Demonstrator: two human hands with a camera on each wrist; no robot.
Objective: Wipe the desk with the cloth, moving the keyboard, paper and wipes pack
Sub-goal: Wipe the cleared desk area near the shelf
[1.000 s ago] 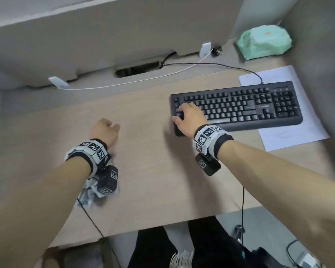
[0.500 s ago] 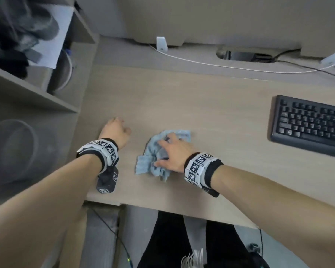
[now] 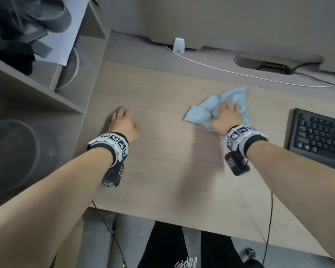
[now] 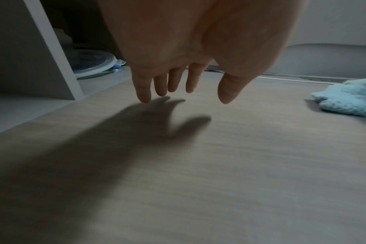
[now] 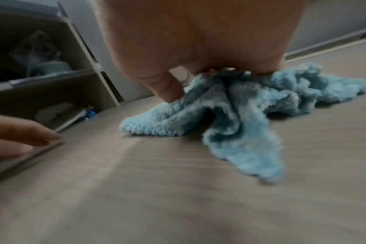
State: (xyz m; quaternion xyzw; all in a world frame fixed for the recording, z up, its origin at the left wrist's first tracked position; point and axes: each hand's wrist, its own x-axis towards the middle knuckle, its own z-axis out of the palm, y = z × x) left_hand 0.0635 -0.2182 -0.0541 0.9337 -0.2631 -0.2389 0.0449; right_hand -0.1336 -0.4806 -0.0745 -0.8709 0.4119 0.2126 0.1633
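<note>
A crumpled light-blue cloth (image 3: pixel 201 113) (image 4: pixel 349 102) (image 5: pixel 240 118) lies on the wooden desk (image 3: pixel 162 180), mid-desk towards the back. My right hand (image 3: pixel 225 115) is on top of it; in the right wrist view the cloth is bunched up into the palm and the thumb (image 5: pixel 171 92) presses its left fold. My left hand (image 3: pixel 124 120) (image 4: pixel 173 82) is empty, its relaxed straight fingers just over the desk at the left. The black keyboard (image 3: pixel 321 136) sits to the right of the cloth, cut off by the frame edge. No paper or wipes pack is in view.
A grey shelf unit (image 3: pixel 37 89) borders the desk on the left, with a clear round container (image 3: pixel 12 155) below. A white cable (image 3: pixel 211 64) and a cable slot (image 3: pixel 265 63) run along the back. The desk's front edge is near my legs.
My right hand left the keyboard, took the cloth near my left hand, then pushed it away and to the right. My left hand stayed at the left of the desk.
</note>
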